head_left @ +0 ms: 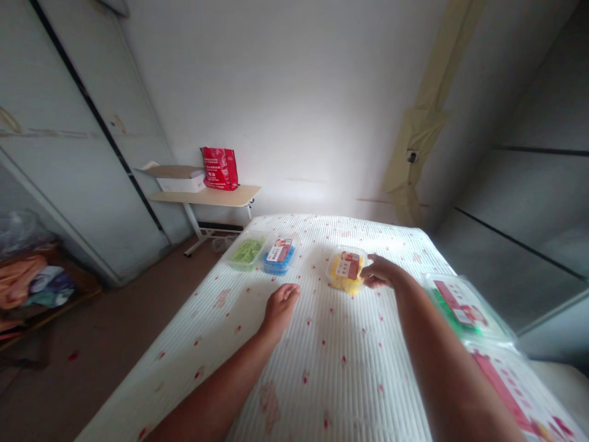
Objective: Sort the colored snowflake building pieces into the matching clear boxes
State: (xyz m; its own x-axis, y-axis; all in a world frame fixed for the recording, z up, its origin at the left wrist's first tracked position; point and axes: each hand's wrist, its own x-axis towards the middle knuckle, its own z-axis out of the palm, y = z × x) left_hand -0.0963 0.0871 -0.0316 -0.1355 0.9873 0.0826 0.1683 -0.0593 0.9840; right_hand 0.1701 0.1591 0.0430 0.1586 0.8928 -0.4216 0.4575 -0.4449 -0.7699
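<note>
While your right hand point(381, 272) has its fingers against the right side of the clear box with yellow contents point(347, 267), I cannot tell whether your grip pinches the wall or only touches it. That box sits towards the far edge of the cloth-covered surface point(331, 356), roughly midway between its left and right edges. Your left hand point(280, 305) is nearer to you, fingers loosely curled together with nothing visible in them. The box with blue contents point(278, 255) and the box with light-green contents point(246, 252) stand side by side near the far left corner, the latter close to the left edge. Lifting by one side alone could tip the yellow box, and a hard squeeze could bow its thin-looking wall and spring the lid, whose fastening I cannot make out. Dragging it could ruck the ribbed cloth and shift the others. Your right forearm reaches past the box with green contents point(469, 307) by the right edge and the pink-labelled box point(515, 387) at the near right corner; a careless elbow could nudge either off.
</note>
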